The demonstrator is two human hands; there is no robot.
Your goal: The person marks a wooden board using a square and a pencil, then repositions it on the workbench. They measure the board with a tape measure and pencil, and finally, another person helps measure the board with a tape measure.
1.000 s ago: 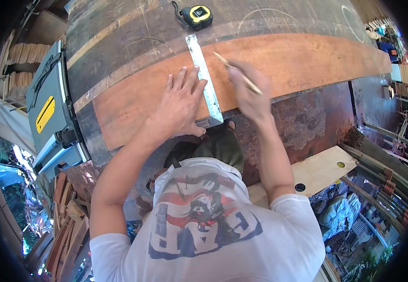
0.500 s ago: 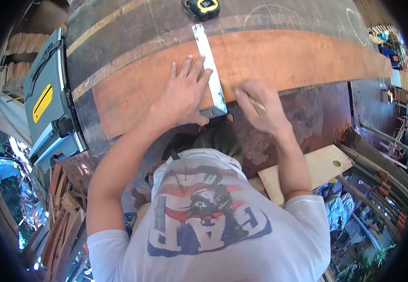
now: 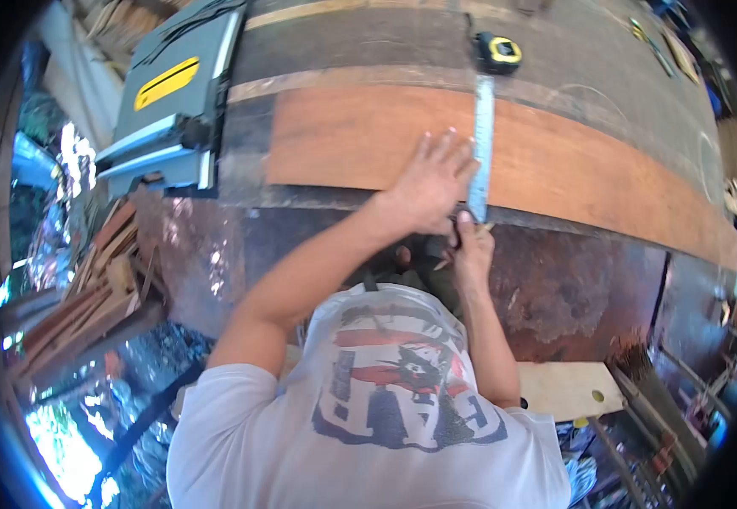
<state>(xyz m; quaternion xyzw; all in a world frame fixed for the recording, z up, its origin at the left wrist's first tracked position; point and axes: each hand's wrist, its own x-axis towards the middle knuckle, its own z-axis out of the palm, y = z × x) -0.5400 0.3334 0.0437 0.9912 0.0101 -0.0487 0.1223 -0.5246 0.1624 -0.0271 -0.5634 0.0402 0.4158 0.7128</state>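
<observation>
A long reddish-brown board [image 3: 343,136] lies across the workbench, with a metal square [image 3: 482,136] laid over it. Fingers spread, my left hand [image 3: 436,182] presses on the board just left of the square's blade. At the board's near edge, my right hand [image 3: 473,250] is closed around a thin stick-like thing, probably a pencil, beside the square's handle end. The handle is mostly hidden by my hands. Past the far end of the blade sits a black and yellow tape measure [image 3: 499,53].
A grey table saw [image 3: 165,89] with a yellow insert stands at the left of the bench [image 3: 343,42]. Scrap wood [image 3: 110,284] is piled at the lower left. A pale plywood piece [image 3: 563,388] lies at the lower right. Hand tools [image 3: 653,47] rest at the far right.
The view has turned, shifting the board, square and tape measure rightward in the picture. My right hand has moved from the board right of the blade to the square's near end.
</observation>
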